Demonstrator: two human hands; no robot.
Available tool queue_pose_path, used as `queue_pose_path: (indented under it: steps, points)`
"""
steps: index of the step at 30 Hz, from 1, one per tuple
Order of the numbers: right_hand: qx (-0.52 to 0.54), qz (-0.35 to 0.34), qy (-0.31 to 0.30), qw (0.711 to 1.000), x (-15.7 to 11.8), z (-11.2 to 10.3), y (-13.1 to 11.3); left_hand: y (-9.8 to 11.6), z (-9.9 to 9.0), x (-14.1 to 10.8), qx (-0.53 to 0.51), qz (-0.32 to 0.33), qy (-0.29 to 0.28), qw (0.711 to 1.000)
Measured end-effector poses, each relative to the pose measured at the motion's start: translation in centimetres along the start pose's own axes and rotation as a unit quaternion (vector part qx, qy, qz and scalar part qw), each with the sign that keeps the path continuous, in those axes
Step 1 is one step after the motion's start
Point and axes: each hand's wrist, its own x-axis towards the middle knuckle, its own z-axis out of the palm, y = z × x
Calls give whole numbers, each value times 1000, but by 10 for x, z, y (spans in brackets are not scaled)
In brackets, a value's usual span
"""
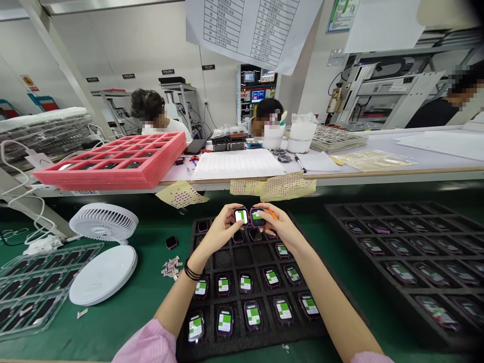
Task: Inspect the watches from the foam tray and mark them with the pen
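Your left hand (224, 224) pinches one watch (241, 216) and your right hand (282, 225) pinches a second watch (257, 217), both above the far rows of the black foam tray (242, 256); likely light, rigid, slick-fronted, easily scratched, so grip side edges, keep off the front.

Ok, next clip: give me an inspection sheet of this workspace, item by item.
Surface: green mat under the black tray; a second tray to the right.
Job's things: two lit watches, side by side; tray watches, many showing green and white.
Clutter: loose dark watch, scraps and fan, left of the black tray.
Hands: left hand holds one lit watch, right hand the other; orange item at the right hand, unclear.
Cables: white cables, far left.
Surroundings: shelf bearing pink tray and papers; three people beyond.
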Motion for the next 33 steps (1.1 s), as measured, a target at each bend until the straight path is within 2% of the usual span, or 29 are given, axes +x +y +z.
queue_pose_path:
  steps: [4,7,16,23,33]
  points:
    - [4,11,31,999,1,0,-1,-2,-3,0,8,1,-17,1000]
    - [0,13,31,999,1,-1,0,-4,-3,1,-10,-4,-9,1000]
    - [-10,-10,-56,998,-1,-4,-1,-3,-5,4,-10,-8,48,999]
    - [-3,-11,-92,996,-2,-4,-2,-2,-4,3,-4,0,48,999]
    - [-14,6,14,1000,4,-1,6,-1,-6,4,-3,-2,58,998]
